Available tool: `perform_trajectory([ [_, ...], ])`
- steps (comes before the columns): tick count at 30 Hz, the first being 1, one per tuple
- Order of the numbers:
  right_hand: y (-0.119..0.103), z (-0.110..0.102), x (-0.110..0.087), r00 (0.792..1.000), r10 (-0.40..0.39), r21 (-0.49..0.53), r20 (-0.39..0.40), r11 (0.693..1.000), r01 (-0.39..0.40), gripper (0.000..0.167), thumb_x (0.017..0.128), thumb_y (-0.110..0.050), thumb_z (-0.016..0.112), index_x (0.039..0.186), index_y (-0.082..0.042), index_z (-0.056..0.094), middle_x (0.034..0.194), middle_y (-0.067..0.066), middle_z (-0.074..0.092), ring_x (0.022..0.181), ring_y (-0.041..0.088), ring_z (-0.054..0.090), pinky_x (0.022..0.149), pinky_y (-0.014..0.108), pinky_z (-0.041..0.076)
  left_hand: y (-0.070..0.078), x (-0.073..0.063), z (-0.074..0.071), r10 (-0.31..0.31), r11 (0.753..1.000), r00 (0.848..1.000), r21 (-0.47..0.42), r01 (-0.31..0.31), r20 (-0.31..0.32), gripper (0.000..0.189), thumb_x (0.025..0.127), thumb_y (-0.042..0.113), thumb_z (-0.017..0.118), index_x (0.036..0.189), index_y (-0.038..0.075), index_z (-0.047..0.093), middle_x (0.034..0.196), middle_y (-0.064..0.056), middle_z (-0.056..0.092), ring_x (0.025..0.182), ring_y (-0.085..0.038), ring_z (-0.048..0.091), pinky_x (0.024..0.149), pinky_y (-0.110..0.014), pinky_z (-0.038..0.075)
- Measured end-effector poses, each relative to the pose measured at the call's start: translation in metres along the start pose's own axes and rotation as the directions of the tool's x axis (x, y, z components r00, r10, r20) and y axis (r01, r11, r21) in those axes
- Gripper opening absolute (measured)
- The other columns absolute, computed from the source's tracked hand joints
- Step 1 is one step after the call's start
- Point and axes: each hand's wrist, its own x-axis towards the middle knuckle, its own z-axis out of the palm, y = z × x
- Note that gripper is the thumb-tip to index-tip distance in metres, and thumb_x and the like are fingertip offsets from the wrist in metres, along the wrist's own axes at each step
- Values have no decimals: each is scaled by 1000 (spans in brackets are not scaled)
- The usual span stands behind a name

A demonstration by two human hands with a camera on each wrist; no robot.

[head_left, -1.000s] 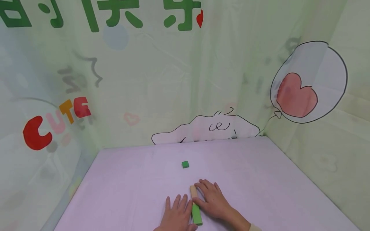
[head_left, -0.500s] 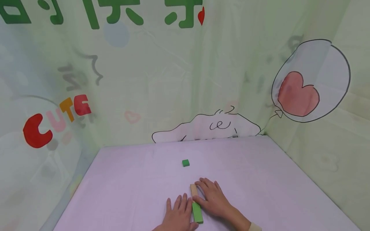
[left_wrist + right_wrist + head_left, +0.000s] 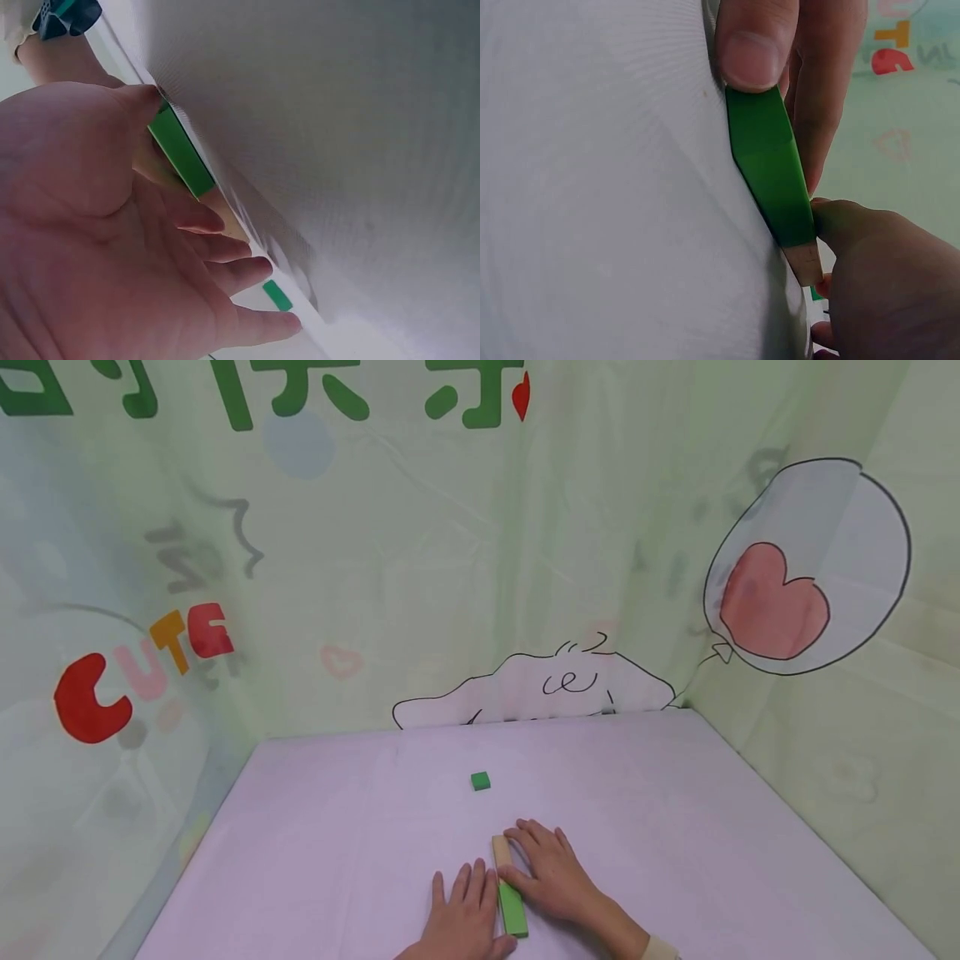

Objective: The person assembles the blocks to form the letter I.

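A green rectangular block [image 3: 513,912] and a plain wooden block [image 3: 501,852] lie end to end on the table, the wooden one farther away. My left hand [image 3: 459,917] rests flat along their left side, its fingers straight and its thumb at the green block's near end. From the right, my right hand [image 3: 558,878] touches the blocks, with the index finger by the wooden block's far end and the thumb across the row near the joint. The right wrist view shows the left thumb [image 3: 754,60] against the green block's end. Some fingertips are hidden there.
A small green cube [image 3: 481,781] sits farther back on the pale lilac tabletop [image 3: 337,827]. Light printed curtains [image 3: 420,552] stand along the back and both sides of the table.
Both hands and the two blocks keep nearly the same places. The head view has shifted slightly.
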Motion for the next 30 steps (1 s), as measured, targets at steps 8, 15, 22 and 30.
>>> perform_trajectory([
  [8,1,2,-2,1000,-8,8,-8,1000,9,60,96,-53,68,142,-16,59,153,16,51,146,40,43,118,74,20,-5,-9,8,38,999,999,12,-38,-36,91,96,80,33,158,13,41,162,-9,43,145,-31,47,110,-64,40],
  [15,-1,2,-2,1000,0,9,4,1000,0,59,96,-52,68,142,-16,59,154,16,51,147,40,43,118,74,20,-8,-23,10,101,995,994,25,-100,-46,96,91,89,25,160,24,38,165,0,41,145,-28,47,110,-63,41],
  [22,-2,0,-2,1000,3,6,17,1000,-3,58,96,-50,68,141,-16,59,154,16,51,147,40,43,118,74,19,-15,-25,15,283,959,943,33,-282,-172,82,94,86,22,157,38,41,165,-1,40,144,-31,49,102,-65,46],
  [30,-1,-5,-1,1000,-22,-12,7,1000,22,55,103,-51,56,146,-15,57,154,15,51,147,37,43,118,74,21,-24,-18,10,351,936,923,86,-342,-155,80,96,83,22,162,39,28,170,-5,29,148,-33,43,103,-64,46],
])
